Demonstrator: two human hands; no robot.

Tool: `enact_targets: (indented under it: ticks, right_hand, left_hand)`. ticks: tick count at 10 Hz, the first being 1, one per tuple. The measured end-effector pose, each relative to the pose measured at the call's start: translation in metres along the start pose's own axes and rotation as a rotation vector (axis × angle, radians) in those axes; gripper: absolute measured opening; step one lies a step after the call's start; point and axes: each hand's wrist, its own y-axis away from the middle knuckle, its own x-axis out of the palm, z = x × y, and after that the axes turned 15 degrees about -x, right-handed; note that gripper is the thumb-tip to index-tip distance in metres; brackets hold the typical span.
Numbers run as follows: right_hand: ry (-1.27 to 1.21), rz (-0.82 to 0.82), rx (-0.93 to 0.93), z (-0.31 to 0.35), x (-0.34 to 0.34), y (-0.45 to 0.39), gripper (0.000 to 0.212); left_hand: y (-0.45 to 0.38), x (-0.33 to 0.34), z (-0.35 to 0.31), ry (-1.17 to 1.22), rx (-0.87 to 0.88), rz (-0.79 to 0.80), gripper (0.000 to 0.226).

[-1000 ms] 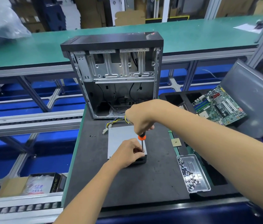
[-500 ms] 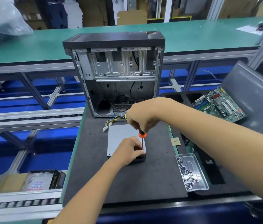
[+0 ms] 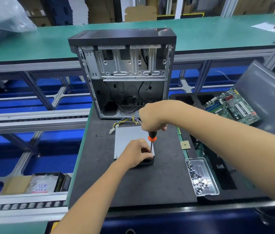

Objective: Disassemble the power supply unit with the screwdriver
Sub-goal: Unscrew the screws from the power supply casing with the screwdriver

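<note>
The grey metal power supply unit (image 3: 128, 141) lies flat on the black mat (image 3: 133, 183), its coloured cable bundle (image 3: 125, 121) trailing toward the case. My right hand (image 3: 152, 118) grips the handle of a screwdriver (image 3: 151, 138) with a black and orange grip, held upright. Its shaft points down at the unit's near right corner. My left hand (image 3: 136, 153) holds that corner, fingers curled over the edge beside the shaft. The tip is hidden behind my fingers.
An open computer case (image 3: 125, 73) stands just behind the unit. A clear tray of screws (image 3: 201, 176) sits at the right, near a loose CPU chip (image 3: 185, 144). A motherboard (image 3: 233, 106) leans on a grey panel at far right. Two small screws (image 3: 98, 135) lie left of the unit.
The screwdriver stays upright on the same corner and my hands hold their places; only the camera view has shifted slightly.
</note>
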Motion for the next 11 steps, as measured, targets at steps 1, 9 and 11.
enact_targets:
  ticks: [1, 9, 11]
  right_hand:
    - [-0.162, -0.051, 0.055, -0.005, -0.001, -0.003, 0.027]
    - [0.108, 0.018, -0.247, -0.006, -0.004, 0.000, 0.021]
    - [0.102, 0.007, -0.333, 0.002, -0.008, -0.006, 0.016]
  left_hand:
    - [0.000, -0.001, 0.003, 0.045, 0.006, 0.023, 0.019]
    - [-0.008, 0.000, 0.011, 0.063, 0.034, 0.050, 0.011]
    - [-0.005, 0.001, 0.010, 0.092, 0.037, 0.059, 0.011]
